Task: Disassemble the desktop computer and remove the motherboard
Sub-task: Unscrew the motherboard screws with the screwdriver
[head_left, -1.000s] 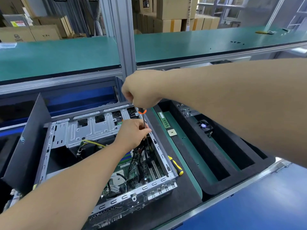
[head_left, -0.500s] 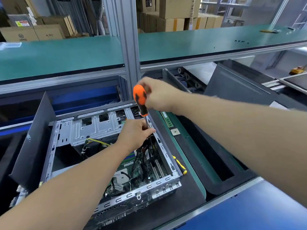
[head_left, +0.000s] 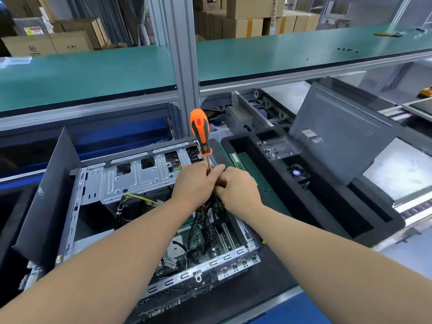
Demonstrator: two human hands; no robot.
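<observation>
Both hands meet over the open computer case point(head_left: 145, 220) on the counter point(head_left: 275, 277). The left hand point(head_left: 195, 183) curls around an upright orange screwdriver's point(head_left: 200, 133) shaft; the right hand point(head_left: 236, 185) seems to pinch it. The motherboard point(head_left: 205, 237) sits inside, below them.

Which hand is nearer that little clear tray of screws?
Right. The right hand is over the case's right edge, toward the screw tray; the left hand sits farther left, gripping the screwdriver shaft.

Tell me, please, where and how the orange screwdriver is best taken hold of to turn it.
Grip the orange screwdriver by its thick ribbed handle, coming from above: it stands nearly upright and free over the computer case, while the left hand and right hand crowd the thin shaft.
</observation>
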